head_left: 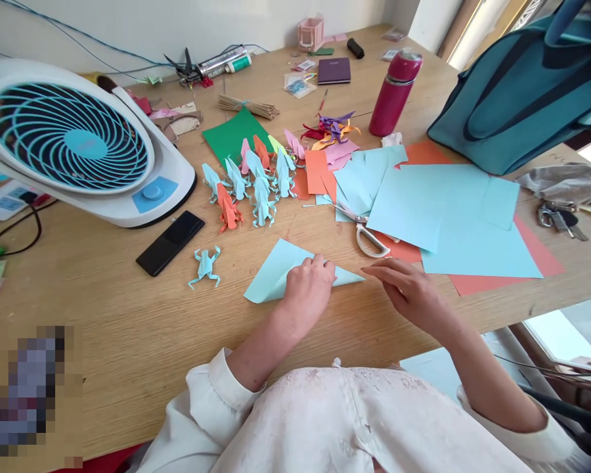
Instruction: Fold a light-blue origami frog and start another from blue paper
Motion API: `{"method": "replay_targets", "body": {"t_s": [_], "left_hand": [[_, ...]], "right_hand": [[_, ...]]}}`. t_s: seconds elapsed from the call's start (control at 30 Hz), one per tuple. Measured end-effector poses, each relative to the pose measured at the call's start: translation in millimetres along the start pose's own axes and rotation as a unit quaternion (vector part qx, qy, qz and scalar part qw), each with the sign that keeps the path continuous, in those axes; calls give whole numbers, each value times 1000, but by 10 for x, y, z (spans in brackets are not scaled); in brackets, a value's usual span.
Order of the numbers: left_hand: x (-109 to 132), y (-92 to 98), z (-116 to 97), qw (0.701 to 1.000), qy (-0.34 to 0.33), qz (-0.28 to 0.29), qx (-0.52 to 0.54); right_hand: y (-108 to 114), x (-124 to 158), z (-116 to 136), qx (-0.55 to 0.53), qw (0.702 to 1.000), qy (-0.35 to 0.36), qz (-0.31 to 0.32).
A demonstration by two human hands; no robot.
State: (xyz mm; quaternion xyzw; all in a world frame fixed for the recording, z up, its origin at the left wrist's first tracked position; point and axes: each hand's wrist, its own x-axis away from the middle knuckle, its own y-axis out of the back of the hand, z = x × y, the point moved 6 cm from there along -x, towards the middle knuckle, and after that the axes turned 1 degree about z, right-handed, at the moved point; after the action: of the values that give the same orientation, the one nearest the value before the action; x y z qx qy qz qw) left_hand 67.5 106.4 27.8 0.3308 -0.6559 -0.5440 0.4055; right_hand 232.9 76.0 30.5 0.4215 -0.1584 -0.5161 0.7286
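A light blue sheet of paper (270, 272), part-folded with one edge curling over, lies on the table in front of me. My left hand (309, 284) rests on its middle with curled fingers, pressing the fold down. My right hand (408, 286) is at the paper's pointed right tip, its fingers stretched out to the left; whether they touch the tip I cannot tell. To the left sits a light blue origami frog (205, 266). Farther back stand several folded paper figures (262, 197) in blue, orange, pink and green.
White-handled scissors (372, 242) lie partly under stacked blue sheets (453, 203) on the right. A black phone (171, 243) and a fan (86, 144) are at the left. A magenta bottle (395, 94) and a teal bag (517, 92) stand at the back right.
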Motion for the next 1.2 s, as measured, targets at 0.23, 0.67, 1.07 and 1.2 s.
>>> {"method": "replay_targets", "body": {"t_s": [0.23, 0.67, 1.07, 1.2], "left_hand": [[20, 11, -14, 1000, -3, -21, -16], [-12, 19, -47, 999, 36, -5, -13], [-182, 62, -230, 993, 114, 20, -13], [-215, 60, -244, 993, 119, 19, -14]], "right_hand": [[-241, 146, 83, 54, 996, 63, 13], [-355, 219, 43, 126, 988, 74, 45], [-374, 212, 64, 134, 989, 60, 11], [-389, 239, 44, 145, 987, 61, 25]]}}
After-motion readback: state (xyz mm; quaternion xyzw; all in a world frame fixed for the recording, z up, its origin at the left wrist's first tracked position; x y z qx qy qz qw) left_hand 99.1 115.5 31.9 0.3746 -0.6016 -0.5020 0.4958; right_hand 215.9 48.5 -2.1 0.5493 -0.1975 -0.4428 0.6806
